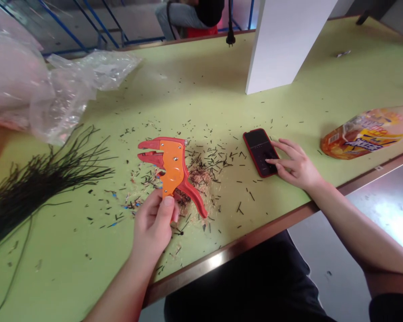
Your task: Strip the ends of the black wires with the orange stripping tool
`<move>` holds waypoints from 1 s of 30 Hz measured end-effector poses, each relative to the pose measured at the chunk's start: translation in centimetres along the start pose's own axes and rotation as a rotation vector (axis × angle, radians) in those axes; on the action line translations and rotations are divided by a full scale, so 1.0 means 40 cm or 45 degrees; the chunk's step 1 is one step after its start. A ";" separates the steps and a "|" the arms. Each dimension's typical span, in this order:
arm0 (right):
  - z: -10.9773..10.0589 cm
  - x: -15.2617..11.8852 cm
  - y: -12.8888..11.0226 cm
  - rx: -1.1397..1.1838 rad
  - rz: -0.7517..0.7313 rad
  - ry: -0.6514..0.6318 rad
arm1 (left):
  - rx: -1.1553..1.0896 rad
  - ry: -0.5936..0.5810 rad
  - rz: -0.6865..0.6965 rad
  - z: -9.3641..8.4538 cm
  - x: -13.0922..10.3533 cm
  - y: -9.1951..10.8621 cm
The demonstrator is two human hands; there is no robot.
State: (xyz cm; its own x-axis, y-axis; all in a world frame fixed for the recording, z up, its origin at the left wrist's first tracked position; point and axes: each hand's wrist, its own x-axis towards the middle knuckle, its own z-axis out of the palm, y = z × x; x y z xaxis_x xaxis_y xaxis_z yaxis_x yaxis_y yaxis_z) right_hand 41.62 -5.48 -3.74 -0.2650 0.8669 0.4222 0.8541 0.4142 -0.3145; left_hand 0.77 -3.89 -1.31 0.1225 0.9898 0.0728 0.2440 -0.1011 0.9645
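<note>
My left hand (pixel 156 221) is closed round one handle of an orange and red wire stripper (pixel 173 165), whose jaws point left and stand apart. Under and around the tool, short black offcuts and bits of copper (pixel 201 174) are scattered over the green table (pixel 114 268). To the right lies a phone (pixel 260 152) in a red case, its dark screen facing up. One fingertip of my right hand (pixel 297 165) rests on the screen, while the other fingers are spread beside the phone's right edge.
A bundle of black wires (pixel 43 183) lies at the left, below clear plastic bags (pixel 67 85). A white panel (pixel 282 44) stands at the back. An orange drink bottle (pixel 366 132) lies at the right. A seated person (pixel 188 18) and a hanging plug (pixel 230 38) are beyond.
</note>
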 end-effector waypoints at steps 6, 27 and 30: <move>-0.008 -0.006 0.009 0.020 0.131 0.106 | -0.013 0.005 0.015 0.002 0.000 0.010; -0.014 0.002 0.006 0.088 0.286 0.157 | 0.038 0.023 0.049 0.004 0.001 0.007; -0.012 0.001 0.007 0.101 0.297 0.141 | 0.012 0.014 0.041 0.006 0.001 0.013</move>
State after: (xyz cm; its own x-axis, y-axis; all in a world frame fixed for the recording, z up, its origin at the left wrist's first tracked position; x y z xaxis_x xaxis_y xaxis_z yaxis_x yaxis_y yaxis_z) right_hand 42.06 -5.46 -3.38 -0.0109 0.9076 0.4196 0.8476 0.2310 -0.4777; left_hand 1.12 -3.90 -0.87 0.1199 0.9870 0.1070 0.2491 -0.1342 0.9591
